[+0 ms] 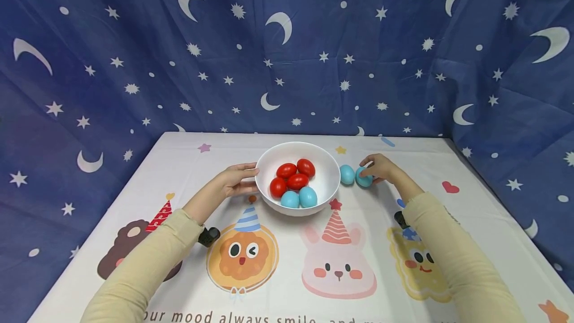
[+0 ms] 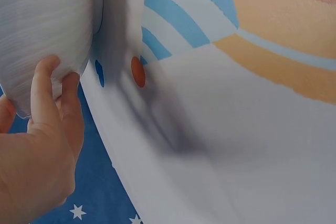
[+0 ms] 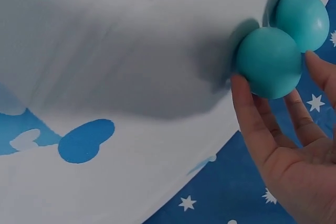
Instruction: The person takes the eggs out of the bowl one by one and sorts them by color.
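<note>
Toward the tabletop's far edge, the left hand (image 1: pixel 235 179) is resting relaxed fingers against the white round ceramic bowl (image 1: pixel 329 176), while the right hand (image 1: pixel 381 167) is pinching the smooth turquoise egg (image 1: pixel 364 178). This grip looks shallow; the egg could roll, bumping its turquoise neighbour egg (image 1: pixel 347 174).

The head view looks forward and down on the counter (image 1: pixel 287 273) from behind both hands. The left wrist view sits very near the left hand (image 2: pixel 37 150), facing the bowl (image 2: pixel 47 30). The right wrist view is close to the right hand (image 3: pixel 294 145); all views share the counter.
</note>
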{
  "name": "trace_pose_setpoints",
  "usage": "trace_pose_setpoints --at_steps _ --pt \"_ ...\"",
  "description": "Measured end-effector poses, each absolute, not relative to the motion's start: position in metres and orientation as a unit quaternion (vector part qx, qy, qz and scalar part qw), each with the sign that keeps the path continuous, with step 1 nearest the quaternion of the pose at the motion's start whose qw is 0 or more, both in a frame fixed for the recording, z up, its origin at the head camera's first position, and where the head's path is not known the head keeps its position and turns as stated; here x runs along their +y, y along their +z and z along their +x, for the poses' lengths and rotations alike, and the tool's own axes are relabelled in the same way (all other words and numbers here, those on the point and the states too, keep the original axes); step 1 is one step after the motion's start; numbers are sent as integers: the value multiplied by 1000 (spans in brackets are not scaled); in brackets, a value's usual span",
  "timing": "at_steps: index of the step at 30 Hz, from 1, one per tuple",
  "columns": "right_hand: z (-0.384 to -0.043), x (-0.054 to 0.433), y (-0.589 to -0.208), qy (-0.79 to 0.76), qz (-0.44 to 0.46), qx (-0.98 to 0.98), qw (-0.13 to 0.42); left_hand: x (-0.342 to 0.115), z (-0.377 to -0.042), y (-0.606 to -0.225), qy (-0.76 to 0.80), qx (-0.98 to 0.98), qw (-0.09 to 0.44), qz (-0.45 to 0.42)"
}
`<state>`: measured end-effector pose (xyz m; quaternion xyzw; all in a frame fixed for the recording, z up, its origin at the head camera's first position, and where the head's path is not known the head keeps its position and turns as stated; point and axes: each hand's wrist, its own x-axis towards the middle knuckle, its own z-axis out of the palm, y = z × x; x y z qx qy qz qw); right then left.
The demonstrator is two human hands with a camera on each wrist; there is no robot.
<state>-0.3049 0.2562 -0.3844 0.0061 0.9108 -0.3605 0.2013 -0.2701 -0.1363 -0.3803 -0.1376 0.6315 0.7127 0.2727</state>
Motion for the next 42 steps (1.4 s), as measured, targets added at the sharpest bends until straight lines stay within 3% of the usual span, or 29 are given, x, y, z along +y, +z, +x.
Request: trace_pose_setpoints --at_steps 5,21,42 --pt "-317 263 -392 -353 -3 913 203 -136 -272 -382 718 625 274 -137" --pt "-298 247 -365 -298 -12 933 204 -145 -268 -388 724 616 282 -132" --pt "-279 240 -351 -319 -104 932 138 -137 -271 -381 715 622 284 -144"
